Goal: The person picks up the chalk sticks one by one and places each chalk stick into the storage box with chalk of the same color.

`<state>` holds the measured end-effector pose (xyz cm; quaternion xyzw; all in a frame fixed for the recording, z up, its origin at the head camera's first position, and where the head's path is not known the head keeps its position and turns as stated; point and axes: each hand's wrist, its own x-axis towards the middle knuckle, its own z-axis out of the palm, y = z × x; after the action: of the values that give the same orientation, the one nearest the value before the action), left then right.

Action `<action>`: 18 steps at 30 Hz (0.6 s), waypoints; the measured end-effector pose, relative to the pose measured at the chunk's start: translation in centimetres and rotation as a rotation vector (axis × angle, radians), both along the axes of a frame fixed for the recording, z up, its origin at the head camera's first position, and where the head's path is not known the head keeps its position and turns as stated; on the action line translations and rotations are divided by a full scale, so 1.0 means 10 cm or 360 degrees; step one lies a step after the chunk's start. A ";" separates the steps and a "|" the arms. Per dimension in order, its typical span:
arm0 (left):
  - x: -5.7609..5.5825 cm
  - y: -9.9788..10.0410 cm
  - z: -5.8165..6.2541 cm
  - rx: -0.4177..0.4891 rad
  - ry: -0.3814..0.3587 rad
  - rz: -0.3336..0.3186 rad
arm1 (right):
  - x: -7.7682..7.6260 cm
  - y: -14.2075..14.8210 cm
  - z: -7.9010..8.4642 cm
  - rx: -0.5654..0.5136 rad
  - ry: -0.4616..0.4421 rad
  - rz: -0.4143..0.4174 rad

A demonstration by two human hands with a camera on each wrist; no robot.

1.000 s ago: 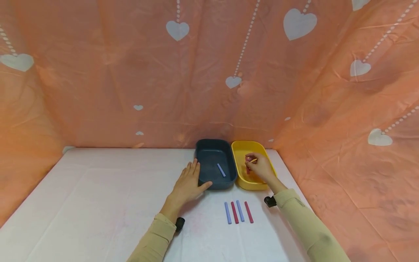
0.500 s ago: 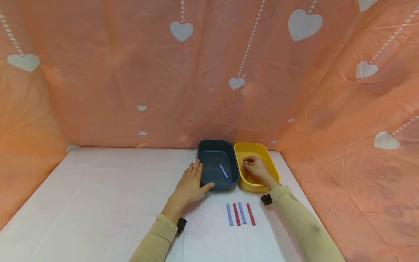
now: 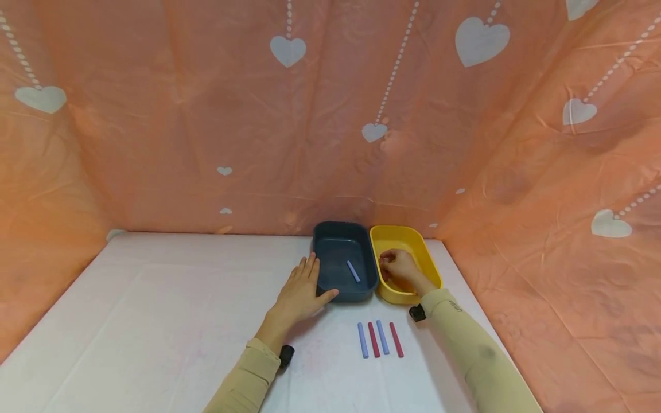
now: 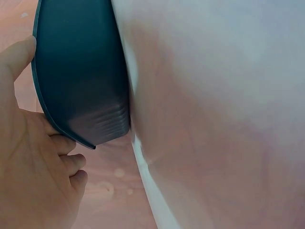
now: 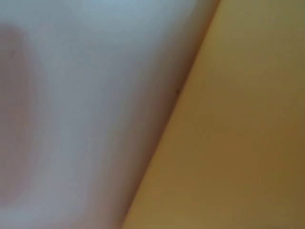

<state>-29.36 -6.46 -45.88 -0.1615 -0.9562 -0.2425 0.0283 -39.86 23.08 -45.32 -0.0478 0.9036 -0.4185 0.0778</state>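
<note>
My right hand (image 3: 400, 265) reaches down into the yellow tray (image 3: 431, 268), fingers bent together near the tray's left wall. They pinch a red chalk stick, now mostly hidden by the hand. A dark blue tray (image 3: 330, 244) stands directly left of the yellow one, with one lilac chalk stick (image 3: 353, 271) lying in it. My left hand (image 3: 298, 293) rests on the blue tray's near left corner, fingers straight and thumb spread. The left wrist view shows its thumb and fingertips at the rim. Yellow tray wall (image 5: 238, 124) fills the right side of the right wrist view.
In front of the trays, two lilac and two red chalk sticks lie side by side, among them a lilac stick (image 3: 363, 340) and a red stick (image 3: 396, 339). An orange heart-printed curtain (image 3: 248, 143) hangs behind the white-covered table (image 3: 181, 310).
My right hand has shifted slightly left and lower inside the yellow tray. The red chalk stick, plainly visible a second ago, is now mostly out of sight. The left hand stays on the blue tray.
</note>
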 end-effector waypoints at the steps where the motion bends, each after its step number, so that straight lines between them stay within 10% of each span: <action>1: 0.00 0.00 0.00 0.0002 0.0000 0.0000 | 0.00 0.00 0.00 0.0014 -0.0003 -0.0001; 18: -0.02 0.00 -0.01 -0.0005 0.0001 -0.0008 | -0.01 -0.04 -0.02 0.0227 -0.0004 -0.0025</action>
<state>-29.56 -6.46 -46.02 -0.1641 -0.9562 -0.2409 0.0276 -40.01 22.69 -45.51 -0.0346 0.9314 -0.3536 0.0788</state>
